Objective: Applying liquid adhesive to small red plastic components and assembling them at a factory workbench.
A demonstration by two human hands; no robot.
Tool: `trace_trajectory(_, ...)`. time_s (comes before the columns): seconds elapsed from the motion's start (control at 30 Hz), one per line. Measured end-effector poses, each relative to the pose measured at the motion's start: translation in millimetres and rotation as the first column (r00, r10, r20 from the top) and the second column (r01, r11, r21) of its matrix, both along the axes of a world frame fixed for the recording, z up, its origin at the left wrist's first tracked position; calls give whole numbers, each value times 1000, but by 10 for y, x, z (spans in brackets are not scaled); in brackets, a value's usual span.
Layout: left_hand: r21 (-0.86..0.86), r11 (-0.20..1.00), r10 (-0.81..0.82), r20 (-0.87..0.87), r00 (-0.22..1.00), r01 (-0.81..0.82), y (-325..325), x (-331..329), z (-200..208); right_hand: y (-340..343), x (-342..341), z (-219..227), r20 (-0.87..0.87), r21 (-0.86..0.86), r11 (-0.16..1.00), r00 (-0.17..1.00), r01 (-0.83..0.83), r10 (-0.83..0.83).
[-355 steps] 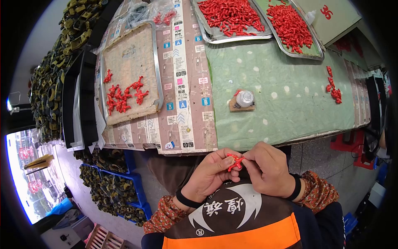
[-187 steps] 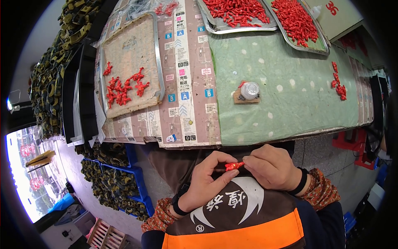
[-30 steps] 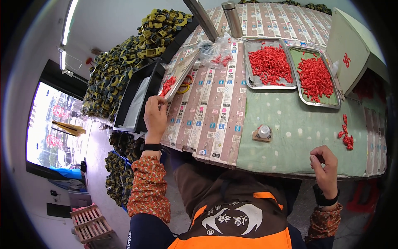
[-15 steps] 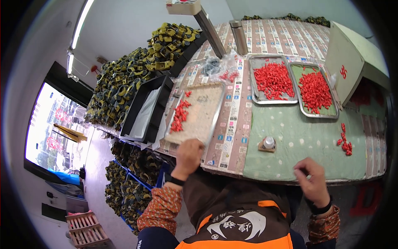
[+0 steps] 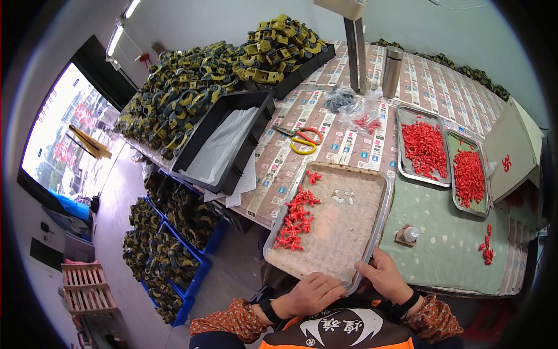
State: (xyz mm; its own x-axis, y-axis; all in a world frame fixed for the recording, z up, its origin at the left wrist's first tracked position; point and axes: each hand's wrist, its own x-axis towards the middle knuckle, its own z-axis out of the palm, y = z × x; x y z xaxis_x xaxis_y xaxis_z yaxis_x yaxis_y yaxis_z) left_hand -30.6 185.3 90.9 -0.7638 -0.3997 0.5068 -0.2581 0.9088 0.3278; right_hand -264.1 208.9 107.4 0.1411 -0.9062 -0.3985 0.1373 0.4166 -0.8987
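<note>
Both my forearms reach up from the lower edge, wrists bent inward. My left hand (image 5: 314, 294), knuckles up, is closed on the tray (image 5: 351, 235) at six o'clock. My right hand (image 5: 385, 276) grips its corner near five o'clock, thumb on top; the fingers seem to go beneath, mostly hidden. The tray's near part juts past the table (image 5: 279, 168) toward my lap. On it, red figures (image 5: 296, 218) cluster from eight to eleven o'clock. Outside it, a small bottle (image 5: 411, 234) sits at three; farther, scissors (image 5: 304, 142) lie just before twelve, a black bin (image 5: 247, 151) at ten, a flask (image 5: 392, 72) at one.
</note>
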Motion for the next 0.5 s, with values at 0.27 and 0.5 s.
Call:
trace_trajectory(0.27,47,998,46,37,998,-48,-568,17,93,-530,129,-138,126,72,990,983,122,-130)
trace_trajectory(0.5,-27,990,136,30,990,-135,-1576,-46,-13,-714,154,-62,73,-43,989,987,145,-141)
